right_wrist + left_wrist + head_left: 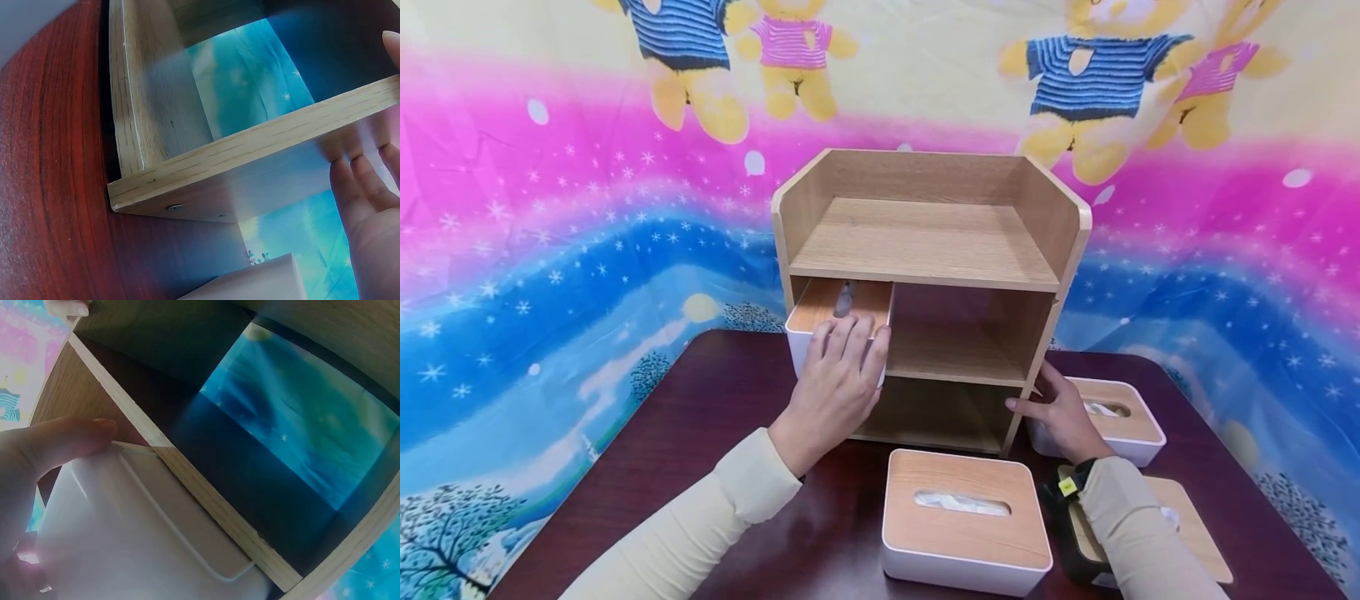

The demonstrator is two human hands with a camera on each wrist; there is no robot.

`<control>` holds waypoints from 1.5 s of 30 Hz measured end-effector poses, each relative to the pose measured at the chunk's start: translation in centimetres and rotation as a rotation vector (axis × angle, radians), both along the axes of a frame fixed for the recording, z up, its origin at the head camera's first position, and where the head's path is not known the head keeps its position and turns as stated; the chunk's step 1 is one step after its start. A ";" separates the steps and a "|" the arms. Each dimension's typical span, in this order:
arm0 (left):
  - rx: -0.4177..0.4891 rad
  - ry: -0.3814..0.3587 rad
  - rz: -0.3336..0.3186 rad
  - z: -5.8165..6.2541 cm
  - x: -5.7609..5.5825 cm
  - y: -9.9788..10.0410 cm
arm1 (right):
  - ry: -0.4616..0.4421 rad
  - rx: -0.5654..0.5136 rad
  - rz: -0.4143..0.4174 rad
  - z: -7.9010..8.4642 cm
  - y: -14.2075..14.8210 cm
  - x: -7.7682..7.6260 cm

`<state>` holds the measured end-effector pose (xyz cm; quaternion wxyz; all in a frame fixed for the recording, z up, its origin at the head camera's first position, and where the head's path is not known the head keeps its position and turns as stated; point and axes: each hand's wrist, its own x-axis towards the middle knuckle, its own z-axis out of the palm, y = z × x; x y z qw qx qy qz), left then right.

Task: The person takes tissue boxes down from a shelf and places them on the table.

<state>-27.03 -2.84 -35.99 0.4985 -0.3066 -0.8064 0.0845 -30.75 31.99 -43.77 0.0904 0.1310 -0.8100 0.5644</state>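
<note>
A white tissue box [812, 314] with a wood-look lid stands in the left part of the middle level of a wooden shelf unit [925, 242], its front end sticking out past the shelf edge. My left hand [835, 392] lies against that front end, fingertips at the lid's front rim. In the left wrist view the thumb [87, 437] touches the box near a corner, with its white underside showing. My right hand [1063, 417] holds the unit's right side panel [269, 181], fingers on the outer face and thumb around the front edge.
Another white tissue box [966, 542] sits in front of the unit on the dark table [737, 383]. A white one [1138, 421] stands at the right, behind the right hand. A black tissue box [1195, 525] with a wooden lid lies partly under the right forearm. A printed cloth hangs behind.
</note>
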 end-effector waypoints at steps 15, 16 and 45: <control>-0.006 -0.008 -0.031 0.1 0.2 0.0 | -0.001 0.005 -0.005 0.0 0.1 -0.1; -0.009 -0.007 -0.030 0.1 0.2 0.0 | 0.000 0.006 -0.005 0.0 0.0 -0.1; -0.087 -0.005 -0.125 0.6 1.2 -1.5 | 0.015 0.016 0.003 -0.2 0.4 -0.5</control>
